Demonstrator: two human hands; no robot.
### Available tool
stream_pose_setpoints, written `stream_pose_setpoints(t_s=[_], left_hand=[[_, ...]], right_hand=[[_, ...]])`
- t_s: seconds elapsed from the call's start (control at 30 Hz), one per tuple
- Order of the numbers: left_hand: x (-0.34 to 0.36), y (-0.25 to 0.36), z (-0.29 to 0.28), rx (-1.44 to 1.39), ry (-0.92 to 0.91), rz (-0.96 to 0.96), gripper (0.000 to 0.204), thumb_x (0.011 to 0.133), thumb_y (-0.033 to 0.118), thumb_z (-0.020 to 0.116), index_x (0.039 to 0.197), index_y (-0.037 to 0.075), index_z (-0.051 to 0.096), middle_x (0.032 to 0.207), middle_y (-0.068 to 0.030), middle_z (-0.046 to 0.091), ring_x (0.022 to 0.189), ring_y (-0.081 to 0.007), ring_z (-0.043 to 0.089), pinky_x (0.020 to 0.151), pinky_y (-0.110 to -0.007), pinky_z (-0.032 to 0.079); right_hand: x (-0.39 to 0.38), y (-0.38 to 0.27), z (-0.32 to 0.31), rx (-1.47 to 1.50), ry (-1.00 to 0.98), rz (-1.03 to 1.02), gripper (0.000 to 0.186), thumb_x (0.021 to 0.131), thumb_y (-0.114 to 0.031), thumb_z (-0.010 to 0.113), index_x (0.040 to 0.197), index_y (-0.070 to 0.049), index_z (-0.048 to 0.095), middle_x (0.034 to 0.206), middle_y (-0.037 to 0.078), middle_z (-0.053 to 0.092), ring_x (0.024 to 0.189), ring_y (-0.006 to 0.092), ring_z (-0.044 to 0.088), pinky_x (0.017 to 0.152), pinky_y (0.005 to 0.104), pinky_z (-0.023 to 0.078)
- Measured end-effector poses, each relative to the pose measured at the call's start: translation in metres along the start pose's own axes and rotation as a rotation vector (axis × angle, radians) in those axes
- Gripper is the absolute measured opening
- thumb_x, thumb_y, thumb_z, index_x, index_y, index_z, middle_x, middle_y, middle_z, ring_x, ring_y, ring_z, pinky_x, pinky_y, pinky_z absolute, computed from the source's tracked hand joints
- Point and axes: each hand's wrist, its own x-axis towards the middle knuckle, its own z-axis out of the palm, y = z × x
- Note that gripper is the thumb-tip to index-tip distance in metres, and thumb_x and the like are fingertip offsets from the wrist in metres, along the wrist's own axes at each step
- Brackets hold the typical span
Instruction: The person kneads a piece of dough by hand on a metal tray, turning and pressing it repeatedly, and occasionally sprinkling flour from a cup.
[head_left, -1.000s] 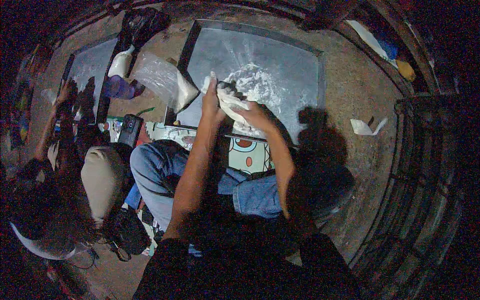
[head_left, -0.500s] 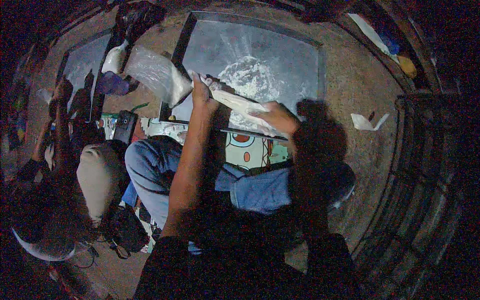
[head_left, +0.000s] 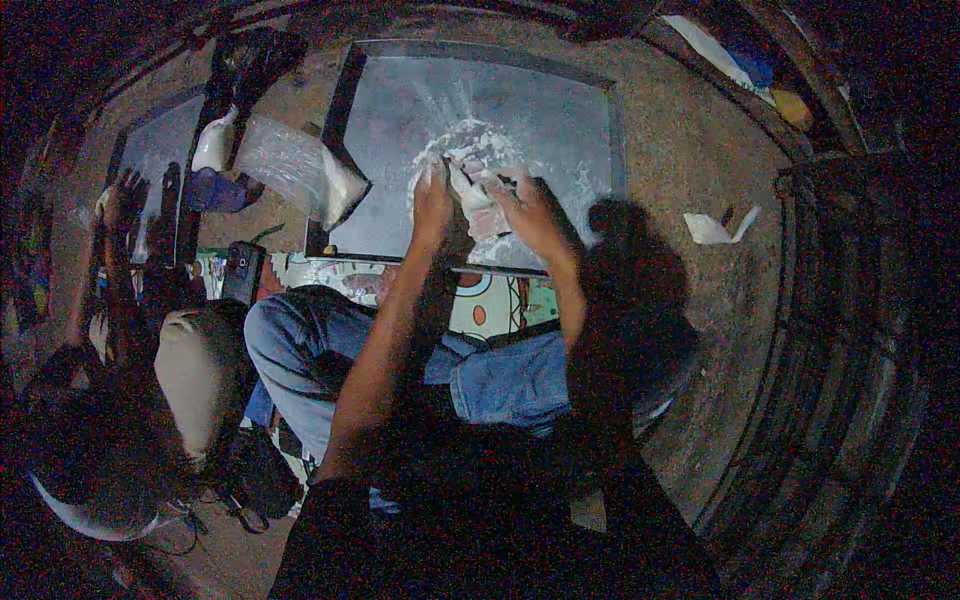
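Both hands have moved forward off the near edge of the metal tray [head_left: 560,100] and now sit over its middle, where 0.5 seconds ago they held a pale strip stretched out above the patterned mat. That pale dough piece [head_left: 475,200] is now bunched between the 2 hands, right over the white floury heap [head_left: 480,145] in the centre of the tray. The left hand [head_left: 432,195] is closed narrow on the left end of the dough, fingers pointing up and away. The right hand [head_left: 527,210] grips the right end, its fingers curled over the top; how tight the grip is cannot be told in the dim light. Just nearer than the tray lies the patterned mat [head_left: 500,305], partly hidden by the person's jeans-clad knees [head_left: 300,340]. Touching the tray's left edge is a clear plastic bag of white powder [head_left: 295,165], and beyond that a dark-framed second tray [head_left: 155,150]. Left of the tray, a second person's raised hand [head_left: 120,195] hovers over that second tray. Well to the right of the tray, a crumpled scrap of white paper [head_left: 715,228] lies on the concrete floor [head_left: 680,150].
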Motion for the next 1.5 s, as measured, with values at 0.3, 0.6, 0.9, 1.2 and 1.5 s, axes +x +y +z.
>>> stream_pose_setpoints(t_s=[0.3,0.6,0.9,1.2,1.5], left_hand=[[0.016,-0.034,-0.003,-0.22,-0.043,-0.236,0.063,0.093,0.057,0.026,0.118,0.004,0.05,0.105,-0.015,0.061,0.089,-0.0284,0.062,0.073,-0.04,0.052],[-0.01,-0.007,0.01,-0.558,-0.14,-0.089,0.038,0.08,0.003,0.064,0.114,0.001,0.047,0.102,-0.0123,0.06,0.087,-0.0222,0.063,0.074,-0.033,0.053],[0.005,-0.013,-0.014,-0.577,0.016,-0.293,0.021,0.087,0.018,0.059,0.099,0.001,0.057,0.092,-0.0119,0.064,0.079,-0.023,0.065,0.069,-0.036,0.055],[-0.012,0.001,0.007,-0.106,-0.228,-0.039,0.033,0.095,0.029,0.042,0.115,0.005,0.053,0.121,-0.0164,0.054,0.108,-0.0316,0.054,0.094,-0.043,0.042],[-0.032,0.015,0.019,0.564,-0.172,0.182,0.045,0.074,0.03,0.075,0.101,0.001,0.053,0.088,-0.0125,0.064,0.081,-0.0183,0.062,0.073,-0.031,0.049]], right_hand=[[-0.006,-0.003,0.007,-0.293,-0.005,-0.111,0.037,0.08,-0.023,0.066,0.111,-0.005,0.053,0.1,0.019,0.063,0.094,0.0339,0.061,0.081,0.0384,0.047],[-0.011,-0.008,0.016,-0.19,0.052,-0.195,0.045,0.071,-0.017,0.074,0.11,-0.007,0.053,0.092,0.016,0.065,0.087,0.0317,0.063,0.076,0.0372,0.049],[-0.002,-0.001,0.034,-0.007,0.573,-0.008,0.035,0.075,-0.023,0.073,0.099,-0.003,0.056,0.085,0.012,0.063,0.08,0.0249,0.061,0.071,0.0367,0.047],[0.026,0.075,0.064,-0.11,0.307,0.051,0.032,0.09,-0.027,0.043,0.107,-0.004,0.058,0.095,0.022,0.061,0.084,0.0375,0.061,0.075,0.0458,0.048],[0.008,0.05,0.033,-0.323,0.569,0.079,0.016,0.071,-0.017,0.063,0.079,-0.003,0.064,0.072,0.017,0.063,0.07,0.0345,0.062,0.064,0.0427,0.047]])
